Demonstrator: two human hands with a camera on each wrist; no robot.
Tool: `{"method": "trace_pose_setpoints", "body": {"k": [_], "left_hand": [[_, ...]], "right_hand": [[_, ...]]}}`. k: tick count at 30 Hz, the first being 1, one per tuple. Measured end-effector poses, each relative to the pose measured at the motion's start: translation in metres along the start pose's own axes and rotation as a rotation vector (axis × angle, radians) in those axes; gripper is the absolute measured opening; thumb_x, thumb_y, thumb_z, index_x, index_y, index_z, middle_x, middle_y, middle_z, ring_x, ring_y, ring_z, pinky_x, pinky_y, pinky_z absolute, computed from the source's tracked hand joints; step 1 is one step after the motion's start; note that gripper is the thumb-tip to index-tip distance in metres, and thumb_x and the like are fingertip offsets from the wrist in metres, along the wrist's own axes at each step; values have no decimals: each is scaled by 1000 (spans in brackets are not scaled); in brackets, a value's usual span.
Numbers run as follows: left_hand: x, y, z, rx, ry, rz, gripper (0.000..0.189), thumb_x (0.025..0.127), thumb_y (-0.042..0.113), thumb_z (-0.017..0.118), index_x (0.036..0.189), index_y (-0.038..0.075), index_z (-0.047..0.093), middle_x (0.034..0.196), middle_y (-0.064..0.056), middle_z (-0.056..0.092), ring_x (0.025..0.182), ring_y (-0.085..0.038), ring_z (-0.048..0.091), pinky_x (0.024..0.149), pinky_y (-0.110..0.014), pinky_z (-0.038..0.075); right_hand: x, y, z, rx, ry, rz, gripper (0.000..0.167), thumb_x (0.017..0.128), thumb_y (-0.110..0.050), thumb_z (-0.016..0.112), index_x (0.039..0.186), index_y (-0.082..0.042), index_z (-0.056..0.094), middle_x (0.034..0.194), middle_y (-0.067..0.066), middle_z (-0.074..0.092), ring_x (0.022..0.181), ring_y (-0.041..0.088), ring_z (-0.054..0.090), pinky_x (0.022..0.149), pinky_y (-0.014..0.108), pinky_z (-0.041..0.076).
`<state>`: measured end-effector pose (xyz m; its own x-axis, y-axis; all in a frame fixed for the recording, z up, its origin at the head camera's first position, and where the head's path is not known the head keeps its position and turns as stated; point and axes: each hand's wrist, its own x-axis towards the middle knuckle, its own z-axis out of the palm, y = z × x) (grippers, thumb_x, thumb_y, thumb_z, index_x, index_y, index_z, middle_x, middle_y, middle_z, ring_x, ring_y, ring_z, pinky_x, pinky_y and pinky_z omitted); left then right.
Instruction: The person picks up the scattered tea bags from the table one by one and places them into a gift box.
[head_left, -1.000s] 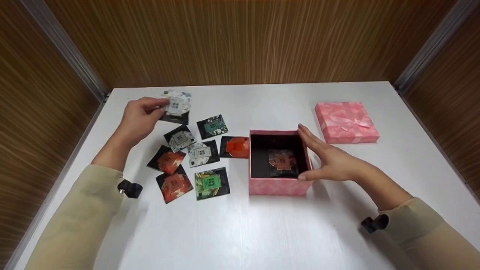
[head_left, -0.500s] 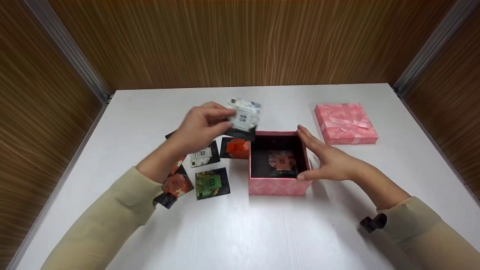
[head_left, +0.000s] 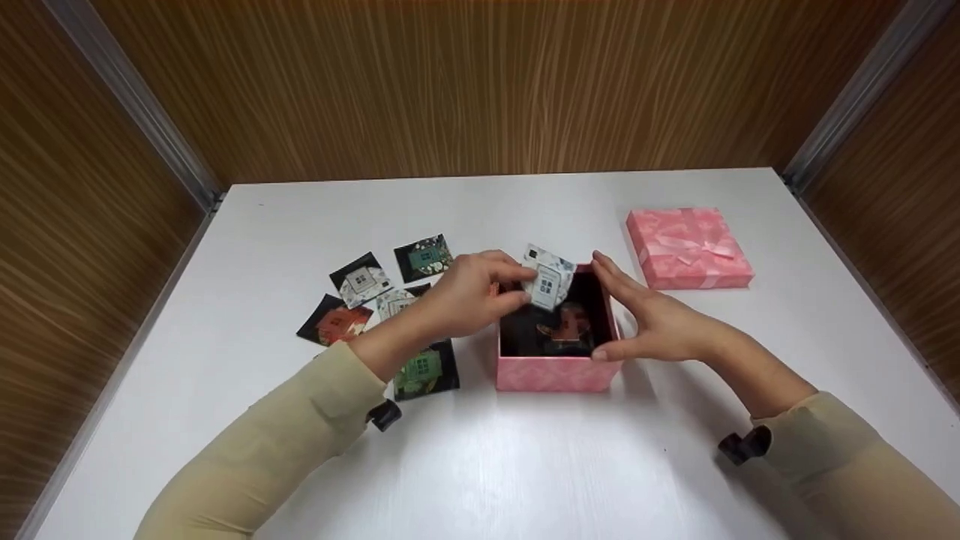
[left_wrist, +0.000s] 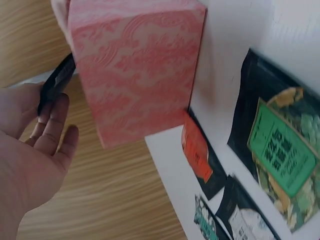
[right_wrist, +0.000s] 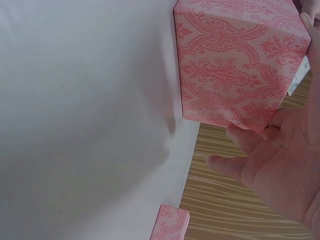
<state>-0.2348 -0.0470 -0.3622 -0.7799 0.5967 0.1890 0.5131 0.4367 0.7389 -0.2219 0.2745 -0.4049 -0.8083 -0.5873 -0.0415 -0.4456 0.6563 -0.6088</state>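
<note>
My left hand (head_left: pixel 480 296) pinches a white-and-black foil sachet (head_left: pixel 547 281) by its edge, tilted over the mouth of the pink gift box (head_left: pixel 555 375). From the left wrist, that sachet (left_wrist: pixel 57 82) appears edge-on, dark side showing, beside the box wall (left_wrist: pixel 140 75). Inside the box lies a red-labelled sachet (head_left: pixel 574 322), partly covered by the raised one. My right hand (head_left: pixel 667 326) holds the box's right side, thumb at the near corner and fingers at the far one. In the right wrist view, its lower fingers (right_wrist: pixel 235 167) stand spread below the patterned box wall (right_wrist: pixel 230 70).
Left of the box, several sachets lie on the white table (head_left: pixel 570 465), among them a teal one (head_left: pixel 424 259), a red one (head_left: pixel 334 322) and a green one (head_left: pixel 427 371). My left forearm hides some. The pink lid (head_left: pixel 690 251) with a bow sits at the back right.
My left hand has carried the white sachet from the table's back left, rightward and then down to the box opening. My right hand has stayed on the box.
</note>
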Motion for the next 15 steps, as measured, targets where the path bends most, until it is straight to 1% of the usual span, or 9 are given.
{"method": "trace_pose_setpoints", "body": {"k": [3, 4, 6, 8, 11, 13, 15], "left_hand": [[6, 0, 9, 52, -42, 23, 36, 100, 14, 74, 136, 5, 73, 128, -9, 73, 115, -21, 67, 102, -32, 52], [8, -1, 12, 70, -54, 35, 36, 101, 14, 74, 135, 5, 73, 128, -9, 73, 120, -21, 67, 108, -32, 49], [12, -1, 17, 113, -78, 57, 35, 101, 15, 74, 134, 5, 73, 128, -9, 74, 123, -21, 67, 118, -33, 39], [16, -1, 22, 158, -105, 75, 34, 101, 16, 74, 133, 5, 74, 126, -9, 75, 123, -21, 67, 125, -39, 30], [20, -2, 28, 240, -153, 88, 35, 101, 19, 73, 133, 6, 74, 127, -8, 75, 124, -21, 67, 129, -50, 16], [23, -2, 33, 287, -190, 86, 36, 102, 21, 73, 135, 7, 73, 129, -8, 74, 127, -21, 66, 129, -54, 14], [25, -3, 37, 325, -219, 79, 37, 102, 22, 73, 137, 8, 72, 131, -8, 74, 128, -21, 65, 129, -55, 12]], "right_hand": [[-1, 0, -1, 1, -1, 8, 123, 86, -54, 86, 173, -24, 4, 178, -3, -3, 161, 33, 16, 122, 62, 28], [-1, 0, -1, 0, -1, 7, 123, 86, -54, 86, 173, -25, 4, 179, -2, -2, 161, 33, 17, 122, 62, 28], [-1, 0, -1, -3, -2, 9, 123, 86, -54, 86, 173, -25, 3, 179, -2, -2, 161, 34, 17, 122, 62, 28], [-1, 0, -1, -2, -3, 6, 123, 86, -54, 86, 173, -25, 4, 179, -1, -3, 161, 34, 15, 122, 62, 27], [0, 0, -1, 0, -2, 0, 123, 85, -52, 87, 173, -23, 5, 179, -2, -3, 162, 33, 11, 123, 62, 25], [0, 0, -1, 2, -1, -3, 123, 85, -52, 87, 173, -23, 5, 178, -3, -3, 162, 33, 11, 123, 62, 25], [0, 0, -1, 3, 1, -4, 123, 85, -52, 87, 173, -23, 5, 178, -3, -3, 162, 33, 11, 123, 62, 26]]}}
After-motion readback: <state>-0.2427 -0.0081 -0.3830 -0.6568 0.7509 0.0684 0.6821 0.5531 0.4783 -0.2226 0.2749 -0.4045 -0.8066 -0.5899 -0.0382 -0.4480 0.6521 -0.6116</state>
